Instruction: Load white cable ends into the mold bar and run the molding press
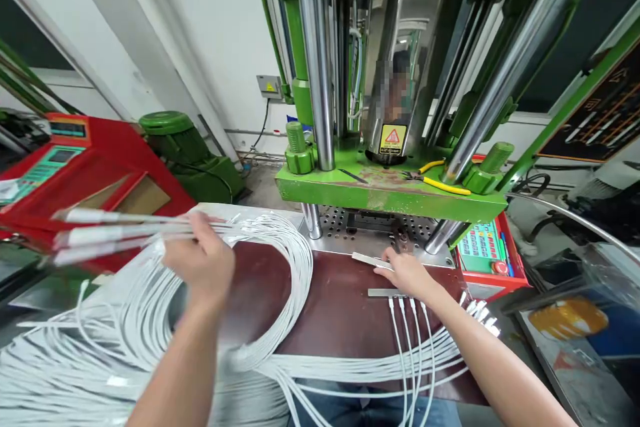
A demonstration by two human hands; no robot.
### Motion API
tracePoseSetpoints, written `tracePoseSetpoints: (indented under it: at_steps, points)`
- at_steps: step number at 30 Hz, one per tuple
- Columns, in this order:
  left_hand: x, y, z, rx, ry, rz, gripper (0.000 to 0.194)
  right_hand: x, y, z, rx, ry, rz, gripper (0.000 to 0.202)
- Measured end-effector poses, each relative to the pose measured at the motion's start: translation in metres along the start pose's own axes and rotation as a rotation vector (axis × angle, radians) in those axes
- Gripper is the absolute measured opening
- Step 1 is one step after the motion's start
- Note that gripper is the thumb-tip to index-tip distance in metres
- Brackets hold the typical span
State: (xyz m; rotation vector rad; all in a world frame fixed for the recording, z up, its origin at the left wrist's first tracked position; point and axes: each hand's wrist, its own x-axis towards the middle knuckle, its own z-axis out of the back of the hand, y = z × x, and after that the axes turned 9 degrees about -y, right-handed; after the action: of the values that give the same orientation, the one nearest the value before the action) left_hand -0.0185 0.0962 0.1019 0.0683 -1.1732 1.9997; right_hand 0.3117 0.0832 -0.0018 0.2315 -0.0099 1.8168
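My left hand (203, 257) is closed round several white cables, whose thick white ends (95, 237) stick out to the left, blurred by motion. Between thumb and fingers of my right hand (403, 270) is a flat metal strip (367, 259), over the brown board (345, 320). Just below that hand a second metal bar (383, 293) lies on the board, with several white cables (411, 327) running from it toward me. A large coil of white cable (300, 267) lies beside my left hand, and a bundle of cables crosses the board's front.
A green press (390, 193) with steel columns stands ahead, yellow-handled pliers (445, 185) on its plate. At left is a red machine (100, 160); at right, a red control box (517, 267). Connector ends (483, 317) lie at the board's right edge.
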Motion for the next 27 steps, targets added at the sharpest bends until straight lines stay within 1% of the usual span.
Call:
tracePoseSetpoints:
  at_steps: [1,2,3,4,5,6,8,9,10,11,12,13,15,17,18,20,23,25,27]
  points:
    - [0.025,0.007,-0.005,0.11,0.046,0.064,0.038,0.004,0.007,-0.002,-0.023,-0.008,0.025,0.033]
    - [0.042,0.015,-0.009,0.155,0.138,0.078,0.033,0.007,0.013,-0.004,-0.03,-0.011,0.039,0.033]
    - [0.052,0.023,-0.013,0.201,0.24,0.093,0.029,0.01,0.018,-0.005,-0.029,-0.012,0.05,0.032]
    - [0.053,0.03,-0.018,0.266,0.335,0.097,0.027,0.013,0.021,-0.005,-0.029,-0.013,0.068,0.031]
    - [0.048,0.036,-0.023,0.275,0.412,0.077,0.024,0.016,0.023,-0.006,-0.026,-0.01,0.091,0.03]
    - [0.036,0.041,-0.028,0.223,0.472,0.044,0.021,0.019,0.025,-0.008,-0.024,-0.01,0.109,0.03]
    - [0.001,0.041,-0.038,0.073,0.591,-0.072,0.025,0.025,0.025,-0.013,-0.025,-0.005,0.126,0.031]
    - [-0.021,0.037,-0.043,0.005,0.663,-0.142,0.03,0.027,0.025,-0.016,-0.029,-0.002,0.128,0.032]
    - [-0.043,0.031,-0.047,-0.008,0.755,-0.208,0.036,0.028,0.025,-0.018,-0.035,0.004,0.131,0.033]
    - [-0.065,0.023,-0.051,-0.002,0.866,-0.239,0.042,0.028,0.024,-0.018,-0.037,0.002,0.133,0.035]
    - [-0.085,0.015,-0.056,-0.002,0.973,-0.274,0.049,0.026,0.022,-0.017,-0.029,-0.01,0.135,0.037]
    - [-0.102,0.007,-0.06,-0.016,1.062,-0.358,0.051,0.023,0.019,-0.013,-0.006,-0.033,0.135,0.039]
    - [-0.13,-0.005,-0.069,-0.068,1.109,-0.557,0.044,0.01,0.008,0.001,0.084,-0.094,0.112,0.041]
    - [-0.147,-0.008,-0.076,-0.059,1.117,-0.68,0.037,-0.012,-0.012,0.018,0.181,-0.131,0.075,0.037]
    - [-0.153,-0.008,-0.079,-0.042,1.126,-0.716,0.036,-0.025,-0.024,0.026,0.209,-0.121,0.059,0.032]
    - [-0.162,-0.005,-0.083,-0.006,1.134,-0.769,0.032,-0.052,-0.049,0.037,0.244,-0.068,0.034,0.023]
    - [-0.17,-0.002,-0.088,0.038,1.111,-0.821,0.024,-0.084,-0.076,0.038,0.253,0.05,-0.057,0.025]
    - [-0.171,-0.004,-0.089,0.045,1.105,-0.839,0.022,-0.094,-0.082,0.038,0.208,0.064,-0.089,0.019]
    - [-0.167,-0.008,-0.086,0.001,1.093,-0.843,0.022,-0.097,-0.081,0.046,0.189,0.048,-0.085,0.012]
